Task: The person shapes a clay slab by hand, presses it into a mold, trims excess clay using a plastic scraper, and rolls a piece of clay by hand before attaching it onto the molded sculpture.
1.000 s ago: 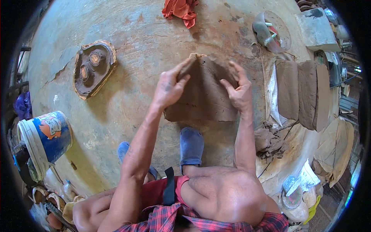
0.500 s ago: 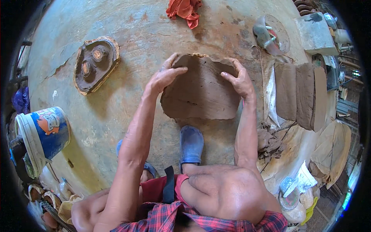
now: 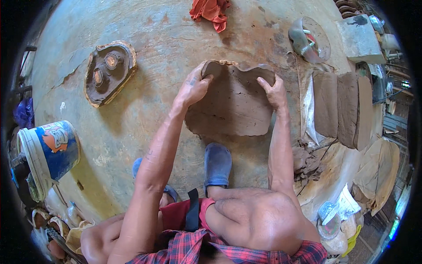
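A broad brown clay slab [image 3: 231, 105] lies in front of me, its far edge wavy and curled up. Along that far edge a bit of a pale, rough rim [image 3: 226, 62] shows; whatever it belongs to is hidden under the clay. My left hand [image 3: 196, 86] grips the slab's far left edge, thumb on top and fingers behind it. On the far right edge my right hand [image 3: 274, 91] pinches the clay in the same way, its fingertips partly hidden.
At the left stands a clay-lined mould [image 3: 110, 72] with two raised knobs. Nearer is a blue and white bucket [image 3: 59, 145]. Stacked clay blocks [image 3: 338, 108] and clay scraps [image 3: 306, 163] lie at the right. A red cloth [image 3: 212, 14] lies at the far side; my blue clog [image 3: 217, 165] is close by.
My left hand has moved slightly right and closed more tightly on the slab's edge. My right hand has shifted a little, and the far edge now curls more in both corners.
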{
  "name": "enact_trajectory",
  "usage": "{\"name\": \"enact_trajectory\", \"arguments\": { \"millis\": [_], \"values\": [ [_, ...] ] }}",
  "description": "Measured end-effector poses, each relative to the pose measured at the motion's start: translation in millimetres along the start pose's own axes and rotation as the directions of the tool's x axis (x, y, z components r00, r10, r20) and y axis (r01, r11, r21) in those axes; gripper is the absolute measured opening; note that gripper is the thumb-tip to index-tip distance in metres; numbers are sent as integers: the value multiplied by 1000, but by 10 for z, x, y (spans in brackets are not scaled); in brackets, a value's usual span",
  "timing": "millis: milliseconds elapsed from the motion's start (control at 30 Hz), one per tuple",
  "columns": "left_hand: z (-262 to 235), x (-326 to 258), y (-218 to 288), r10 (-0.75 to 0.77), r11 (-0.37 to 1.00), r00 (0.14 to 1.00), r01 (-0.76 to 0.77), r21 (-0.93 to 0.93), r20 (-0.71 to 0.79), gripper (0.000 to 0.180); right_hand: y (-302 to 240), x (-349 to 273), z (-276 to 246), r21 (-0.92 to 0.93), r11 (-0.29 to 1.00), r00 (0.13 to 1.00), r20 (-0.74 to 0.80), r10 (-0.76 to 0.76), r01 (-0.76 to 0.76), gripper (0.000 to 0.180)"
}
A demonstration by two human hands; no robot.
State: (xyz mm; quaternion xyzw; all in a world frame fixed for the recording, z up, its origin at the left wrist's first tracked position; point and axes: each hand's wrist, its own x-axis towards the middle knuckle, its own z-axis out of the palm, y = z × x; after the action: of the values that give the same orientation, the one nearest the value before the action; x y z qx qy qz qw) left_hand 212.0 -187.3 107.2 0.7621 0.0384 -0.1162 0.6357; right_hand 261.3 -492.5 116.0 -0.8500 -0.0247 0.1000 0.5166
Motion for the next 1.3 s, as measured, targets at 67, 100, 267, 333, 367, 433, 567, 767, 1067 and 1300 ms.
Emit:
{"name": "enact_trajectory", "arguments": {
  "millis": [67, 100, 267, 333, 367, 433, 567, 767, 1067, 1300],
  "values": [
    [23, -16, -18, 20, 999, 999, -18, 43, -43, 48, 1, -17, 38, -45, 998, 995, -82, -55, 52, 56],
    [15, -21, -33, 26, 996, 997, -32, -83, -72, 54, 8, -30, 56, -95, 991, 980, -162, -113, 99, 64],
    [-357, -273, -357, 81, 864, 996, -49, -501, 42, 69, 110, -77, 81, -249, 964, 956, -250, -156, 92, 83],
    [-323, -458, -545, 78, 845, 997, -72, -530, -11, 69, 95, -136, 102, -275, 961, 972, -221, -76, 13, 87],
    [-296, -520, -618, 89, 824, 993, -115, -554, -74, 69, 121, -122, 106, -255, 967, 973, -227, -50, -9, 89],
    [-117, -576, -662, 111, 844, 986, -159, -513, -122, 69, 172, -90, 101, -236, 971, 973, -230, -20, -36, 91],
    [57, -619, -479, 43, 905, 972, -135, -402, -230, 68, 83, -156, 125, -343, 940, 926, -354, -129, 0, 95],
    [88, -672, -251, 84, 957, 955, -157, -244, -285, 68, -501, -497, 954, -111, 813, 785, -217, -581, 571, 98],
    [412, -677, 155, 63, 979, 950, -119, -167, -305, 66, -477, -527, 1393, 135, 847, 853, -181, -489, 514, 97],
    [368, -700, 103, 13, 967, 951, -90, -237, -307, 66, -373, -391, 1510, 189, 870, 889, -144, -435, 456, 91]
  ]
}}
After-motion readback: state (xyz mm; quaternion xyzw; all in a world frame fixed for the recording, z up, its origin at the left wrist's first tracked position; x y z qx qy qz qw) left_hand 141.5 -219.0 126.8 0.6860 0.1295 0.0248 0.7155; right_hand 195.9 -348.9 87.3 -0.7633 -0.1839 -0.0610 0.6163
